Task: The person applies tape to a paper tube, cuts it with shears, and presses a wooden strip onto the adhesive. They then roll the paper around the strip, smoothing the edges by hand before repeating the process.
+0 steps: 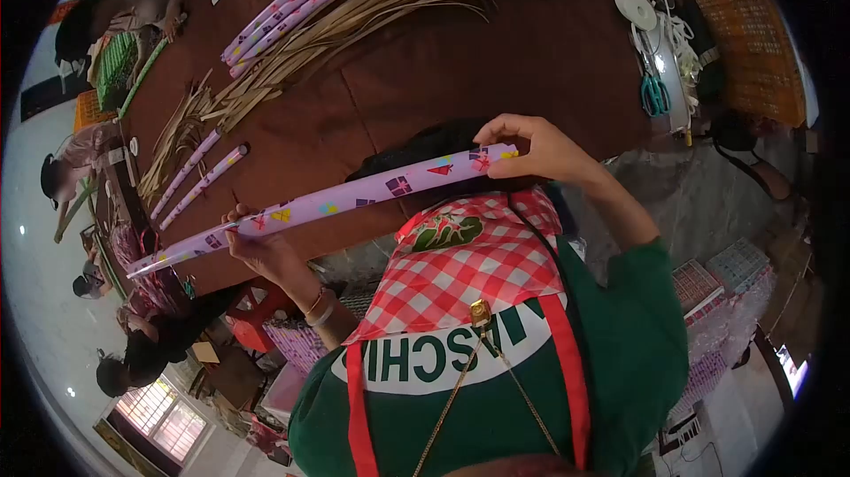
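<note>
A long lilac wrapping-paper roll [341, 199], printed with gift boxes and bows, lies slantwise across my front, above the near edge of the brown table. My left hand [263, 251], with bangles at the wrist, is closed around its left part. The thumb and fingers of my right hand [529, 151] close on the roll's right end. Whether anything is inside the roll cannot be seen. Two thinner printed tubes [205, 183] rest on the brown table [425, 70], beyond my left hand.
Dried leaf strips [354, 27] spread over the table, with several long printed tubes [305, 6] behind them. Teal-handled scissors [655, 95] and a white spool [635, 6] are at the right. People [146, 17] work along the left side. Boxes [726, 273] stand at lower right.
</note>
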